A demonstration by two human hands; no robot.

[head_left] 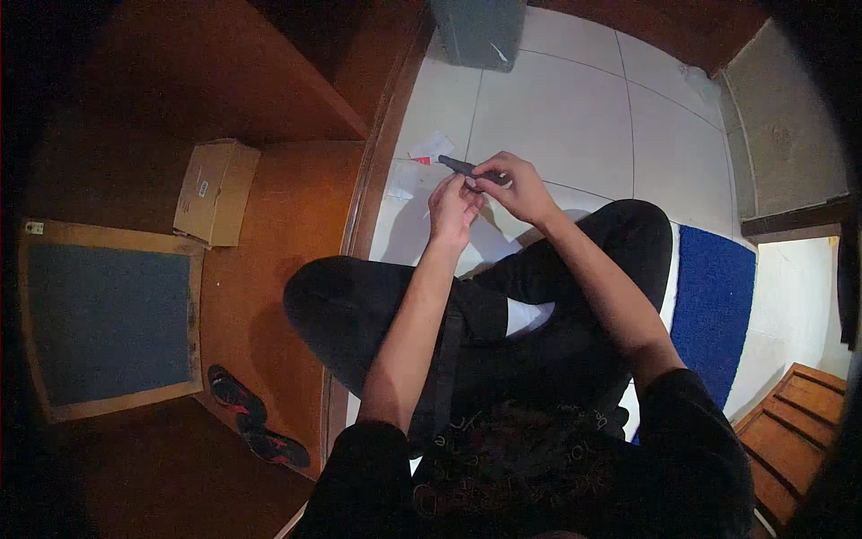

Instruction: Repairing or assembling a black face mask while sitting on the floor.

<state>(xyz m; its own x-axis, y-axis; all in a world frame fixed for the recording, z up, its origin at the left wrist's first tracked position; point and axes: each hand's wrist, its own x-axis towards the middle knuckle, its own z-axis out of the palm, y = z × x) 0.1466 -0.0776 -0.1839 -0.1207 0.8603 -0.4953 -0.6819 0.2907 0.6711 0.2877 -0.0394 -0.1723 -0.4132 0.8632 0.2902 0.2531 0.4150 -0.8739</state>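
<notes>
Above the tiled floor and in front of my crossed legs, both hands meet at a slim dark stick-shaped object. Its narrower end points left and away; its exact kind is too small to make out. The fingers of my right hand pinch it toward its right end. My left hand is closed just below, its fingertips gripping the same object near the middle. Beyond the left hand, a small red piece and a white scrap lie on the floor, with a clear plastic-like wrapper close by.
A wooden cabinet stands at left, holding a cardboard box, a framed dark board and dark footwear. A grey container is at the far side. On the right are a blue mat and slatted wood.
</notes>
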